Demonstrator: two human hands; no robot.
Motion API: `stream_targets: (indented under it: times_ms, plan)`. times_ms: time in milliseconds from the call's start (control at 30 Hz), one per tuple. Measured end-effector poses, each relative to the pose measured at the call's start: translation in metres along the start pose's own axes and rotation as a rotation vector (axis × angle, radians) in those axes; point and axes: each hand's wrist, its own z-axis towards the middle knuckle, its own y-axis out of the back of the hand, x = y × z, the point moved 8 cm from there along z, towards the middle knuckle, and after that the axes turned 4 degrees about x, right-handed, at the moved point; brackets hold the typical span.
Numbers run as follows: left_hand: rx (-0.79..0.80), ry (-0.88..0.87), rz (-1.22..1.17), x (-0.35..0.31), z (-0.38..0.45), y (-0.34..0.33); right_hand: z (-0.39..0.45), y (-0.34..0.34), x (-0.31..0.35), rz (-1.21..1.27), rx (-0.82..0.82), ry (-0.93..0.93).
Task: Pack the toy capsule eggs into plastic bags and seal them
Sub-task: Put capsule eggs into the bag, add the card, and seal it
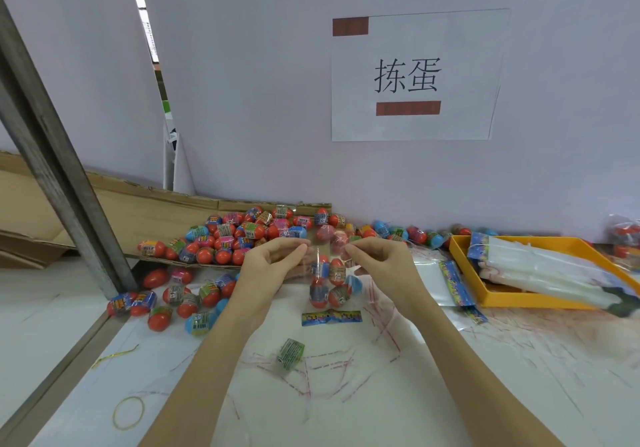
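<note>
Loose capsule eggs (221, 238) lie heaped on cardboard at the far left of the counter (485, 394). The left hand (273, 263) pinches one top corner of a clear bag (329, 273) holding several eggs in mid-air; the right hand (377, 259) pinches the other. To seal well, I would pull the mouth taut and level, then press the strip evenly across. Spare bags (540, 270) fill the yellow tray (519, 302).

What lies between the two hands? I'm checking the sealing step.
In the head view, the mouth of the clear bag spans from left hand to right hand; capsule eggs hang below.
</note>
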Motion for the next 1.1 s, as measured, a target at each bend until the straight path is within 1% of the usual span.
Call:
stream_targets:
  times_ms: [133,267,433,600,933,1100]
  plan:
    - [-0.056,0.018,-0.015,0.003,0.001,0.010,-0.001,0.002,0.001,0.043,0.014,-0.012]
    - [-0.072,0.014,-0.038,0.002,0.001,0.014,-0.001,0.004,0.002,0.074,0.017,-0.010]
    - [-0.043,-0.009,-0.044,-0.004,-0.001,0.013,-0.002,0.005,0.005,0.127,0.031,0.001]
    - [-0.024,-0.034,-0.059,-0.007,-0.001,0.012,-0.002,0.007,0.006,0.120,0.027,0.011]
    - [0.029,-0.138,0.068,-0.014,0.000,0.015,-0.002,0.007,0.008,0.149,0.047,0.058]
    - [0.019,-0.145,0.174,-0.015,0.000,0.018,-0.003,0.007,0.007,0.121,0.050,0.045]
